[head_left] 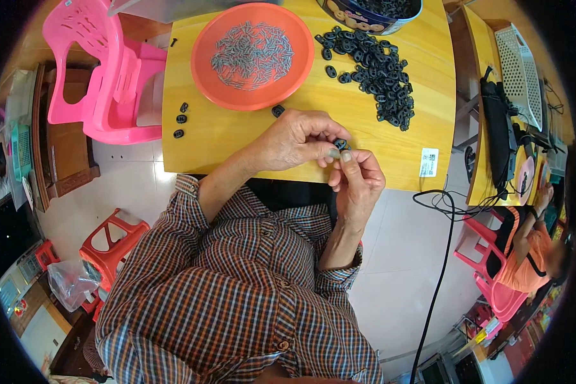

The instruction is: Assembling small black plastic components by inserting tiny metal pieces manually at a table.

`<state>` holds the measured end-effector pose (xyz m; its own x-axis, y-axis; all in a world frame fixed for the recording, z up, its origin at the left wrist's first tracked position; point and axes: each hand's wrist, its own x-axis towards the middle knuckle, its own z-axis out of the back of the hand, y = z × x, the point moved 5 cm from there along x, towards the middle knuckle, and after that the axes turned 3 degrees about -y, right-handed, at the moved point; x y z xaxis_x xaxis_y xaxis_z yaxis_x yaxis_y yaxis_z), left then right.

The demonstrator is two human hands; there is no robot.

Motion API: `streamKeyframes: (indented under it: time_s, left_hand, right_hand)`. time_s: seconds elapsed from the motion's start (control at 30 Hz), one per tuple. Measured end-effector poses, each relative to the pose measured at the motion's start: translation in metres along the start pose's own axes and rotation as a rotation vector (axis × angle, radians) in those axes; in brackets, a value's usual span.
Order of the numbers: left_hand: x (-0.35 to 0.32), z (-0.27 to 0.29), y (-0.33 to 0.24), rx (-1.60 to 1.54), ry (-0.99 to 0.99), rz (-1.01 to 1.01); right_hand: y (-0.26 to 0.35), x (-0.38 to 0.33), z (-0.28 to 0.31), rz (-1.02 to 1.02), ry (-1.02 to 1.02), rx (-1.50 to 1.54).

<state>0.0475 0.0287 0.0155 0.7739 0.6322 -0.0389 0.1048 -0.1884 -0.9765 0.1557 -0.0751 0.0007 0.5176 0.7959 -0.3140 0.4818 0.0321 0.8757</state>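
Note:
A small black oval plastic piece with holes (342, 144) is pinched between my two hands over the near edge of the yellow table. My left hand (294, 142) grips it from the left with thumb and fingers. From the right, thumb and fingertips of my right hand (358, 181) close on the same piece. My fingers cover part of it. Beyond my left hand lies another black piece (278, 111). An orange-red round basin (201, 80) holds many small grey screw-like pins (253, 56). To the right spreads a heap of black oval pieces (381, 80).
A dark blue tub (345, 18) with more black pieces stands at the far edge. Three black pieces (182, 119) lie at the table's left. A pink chair (105, 70) stands left. A black cable (451, 237) hangs right. Another person in orange (525, 265) sits at far right.

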Motion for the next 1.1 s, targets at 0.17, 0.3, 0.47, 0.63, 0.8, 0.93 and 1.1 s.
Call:
streamKeyframes:
  time_s: [0.17, 0.3, 0.47, 0.63, 0.8, 0.93, 1.1]
  left_hand:
    - [-0.0044, 0.0065, 0.0005, 0.028, 0.029, 0.011]
    - [-0.0066, 0.0091, 0.0017, 0.080, 0.009, -0.029]
    - [-0.0072, 0.0077, 0.0000, 0.158, 0.000, -0.061]
    - [-0.0063, 0.0068, -0.0016, 0.263, -0.028, -0.136]
    - [-0.0075, 0.0062, 0.0012, 0.259, -0.046, -0.109]
    - [-0.0078, 0.0065, 0.0027, 0.160, -0.067, -0.047]
    - [-0.0073, 0.0062, 0.0072, 0.072, -0.063, -0.007]
  right_hand:
    - [-0.0030, 0.0017, -0.0030, -0.050, 0.099, 0.034]
    - [-0.0061, 0.0015, -0.0044, -0.092, 0.092, 0.019]
    - [-0.0076, 0.0012, -0.0051, -0.090, 0.076, 0.019]
    - [-0.0067, 0.0015, -0.0070, -0.067, -0.003, -0.025]
    - [-0.0064, 0.0014, -0.0077, -0.047, -0.023, -0.036]
    - [-0.0054, 0.0011, -0.0066, -0.043, -0.045, 0.010]
    - [-0.0039, 0.0004, -0.0064, -0.037, -0.058, -0.015]
